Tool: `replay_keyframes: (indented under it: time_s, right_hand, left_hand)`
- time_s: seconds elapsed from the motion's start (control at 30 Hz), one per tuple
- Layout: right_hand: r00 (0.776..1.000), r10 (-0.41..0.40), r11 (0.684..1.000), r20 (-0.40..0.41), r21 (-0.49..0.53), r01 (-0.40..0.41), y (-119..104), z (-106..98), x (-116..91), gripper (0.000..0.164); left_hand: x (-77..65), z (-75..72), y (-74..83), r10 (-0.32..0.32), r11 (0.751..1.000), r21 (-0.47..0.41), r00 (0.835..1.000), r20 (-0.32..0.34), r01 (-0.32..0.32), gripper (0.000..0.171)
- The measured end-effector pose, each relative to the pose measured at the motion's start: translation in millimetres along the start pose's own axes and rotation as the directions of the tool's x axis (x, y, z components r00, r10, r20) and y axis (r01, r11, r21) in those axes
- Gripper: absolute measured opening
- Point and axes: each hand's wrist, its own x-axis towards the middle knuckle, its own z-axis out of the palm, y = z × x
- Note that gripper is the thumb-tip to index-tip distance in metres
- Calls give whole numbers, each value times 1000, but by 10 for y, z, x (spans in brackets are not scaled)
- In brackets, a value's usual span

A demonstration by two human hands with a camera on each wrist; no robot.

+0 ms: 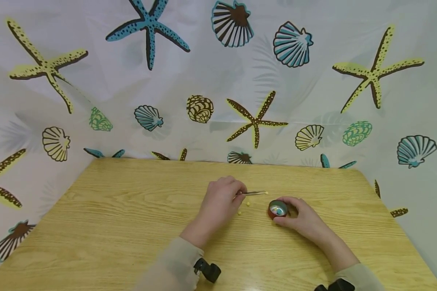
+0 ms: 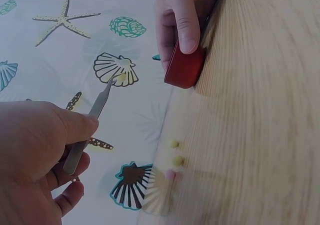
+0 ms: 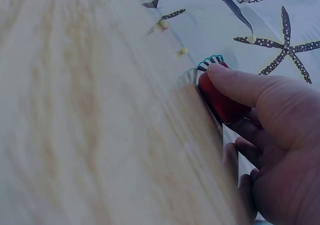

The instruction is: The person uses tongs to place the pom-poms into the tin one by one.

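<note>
While a small yellow bead [image 1: 266, 193] sits at the tips of metal tweezers [image 1: 254, 193], the left hand [image 1: 222, 198] pinches the tweezers farther back. The bead looks light, round and apt to slip, best gripped across its middle. Near it, the right hand [image 1: 306, 220] grips the side of a red tin [image 2: 186, 70], probably stiff and smooth, with coloured bits [image 1: 278, 210] inside. Loose beads [image 1: 248, 204] lie nearby on the wooden table [image 1: 113, 222].

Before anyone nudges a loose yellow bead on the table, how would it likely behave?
The yellow bead looks round, so it would probably roll when pushed. It is tiny beside the left hand, suggesting little weight. The table looks flat and smooth, so little may stop it.
</note>
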Motion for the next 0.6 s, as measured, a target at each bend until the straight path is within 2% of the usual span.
replay_keyframes:
  time_s: [0.23,0.6]
  right_hand:
    - [1000,-23,1000,4,-6,23,1,-6,-7,67]
    - [1000,0,1000,1,-22,0,-11,-15,-7,75]
  left_hand:
    - [22,123,91,5,1000,17,999,44,-6,4]
    - [29,182,207,-8,999,44,994,109,3,4]
